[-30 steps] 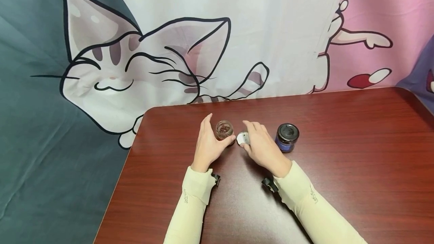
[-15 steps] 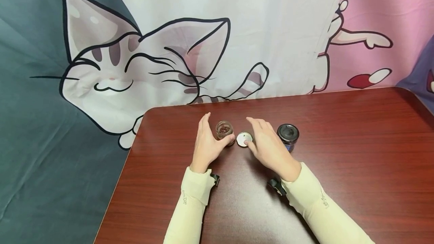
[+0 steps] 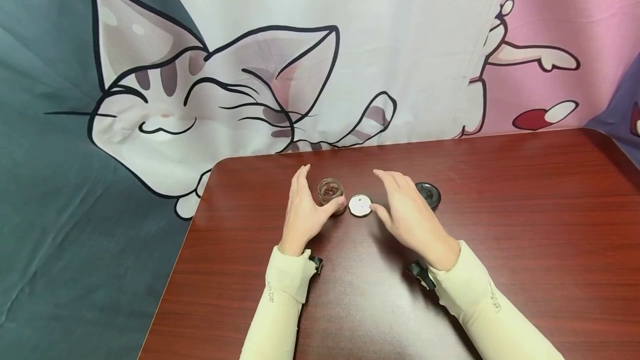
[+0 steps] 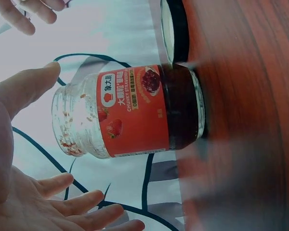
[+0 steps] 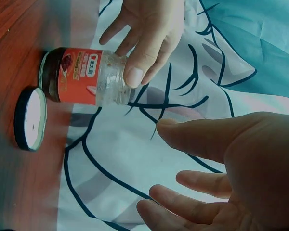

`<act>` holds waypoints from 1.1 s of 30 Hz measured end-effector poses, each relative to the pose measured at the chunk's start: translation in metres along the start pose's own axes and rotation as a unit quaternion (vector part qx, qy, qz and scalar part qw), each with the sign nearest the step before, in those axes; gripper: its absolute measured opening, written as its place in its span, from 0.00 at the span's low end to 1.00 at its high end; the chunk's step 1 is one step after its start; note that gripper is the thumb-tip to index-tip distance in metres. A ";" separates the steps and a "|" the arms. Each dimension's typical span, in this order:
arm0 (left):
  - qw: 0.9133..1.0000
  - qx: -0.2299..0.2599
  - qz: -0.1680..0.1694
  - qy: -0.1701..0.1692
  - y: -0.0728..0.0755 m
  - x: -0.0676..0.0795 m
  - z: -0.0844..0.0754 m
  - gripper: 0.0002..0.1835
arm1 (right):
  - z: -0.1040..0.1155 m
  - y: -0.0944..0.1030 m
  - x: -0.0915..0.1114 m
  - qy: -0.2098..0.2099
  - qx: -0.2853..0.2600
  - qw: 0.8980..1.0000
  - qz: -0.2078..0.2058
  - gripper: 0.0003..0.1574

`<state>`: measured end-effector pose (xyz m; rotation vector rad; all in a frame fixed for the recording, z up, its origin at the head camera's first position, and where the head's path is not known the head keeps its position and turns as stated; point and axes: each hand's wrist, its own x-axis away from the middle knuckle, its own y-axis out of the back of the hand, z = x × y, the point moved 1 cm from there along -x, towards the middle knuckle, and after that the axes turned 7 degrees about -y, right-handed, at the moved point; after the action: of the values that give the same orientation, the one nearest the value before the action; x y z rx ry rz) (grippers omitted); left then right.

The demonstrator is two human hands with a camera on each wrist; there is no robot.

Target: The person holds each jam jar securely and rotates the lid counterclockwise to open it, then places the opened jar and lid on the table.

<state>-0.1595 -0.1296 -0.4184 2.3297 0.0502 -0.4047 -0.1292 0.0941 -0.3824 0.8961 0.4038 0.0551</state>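
Note:
A small open glass jar [image 3: 330, 188] stands upright on the table. In the left wrist view its red strawberry label [image 4: 135, 113] shows, with dark jam low inside and smears near the mouth. Around its left side my left hand [image 3: 309, 216] is spread, thumb and fingers apart with the jar between them. The jar's lid [image 3: 360, 205] lies just right of it, white inside up, as the right wrist view also shows. My right hand [image 3: 412, 218] hovers right of the lid, fingers extended and holding nothing; its thumb tip overlaps the lid's edge in the head view.
Behind my right hand stands a second, larger jar with a black lid [image 3: 430, 195], mostly hidden by the hand. The reddish-brown wooden table [image 3: 525, 249] ends at a curtain [image 3: 430, 71] printed with a cartoon cat.
My right hand has let go of the lid, leaving it on the table, and has moved right, covering more of the black-lidded jar. The left hand has barely moved.

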 end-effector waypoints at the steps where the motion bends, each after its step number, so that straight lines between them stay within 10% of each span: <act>1: 1.000 -0.001 0.001 -0.001 0.000 0.000 -0.001 0.58 | -0.001 0.001 0.000 0.002 0.001 1.000 -0.002 0.41; 33: 0.999 -0.004 -0.007 -0.032 0.005 0.001 -0.013 0.56 | -0.014 0.027 0.005 0.004 0.002 1.000 -0.007 0.35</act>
<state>-0.1543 -0.1243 -0.4066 2.3080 0.0361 -0.4851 -0.1264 0.1231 -0.3711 0.8978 0.4182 0.0459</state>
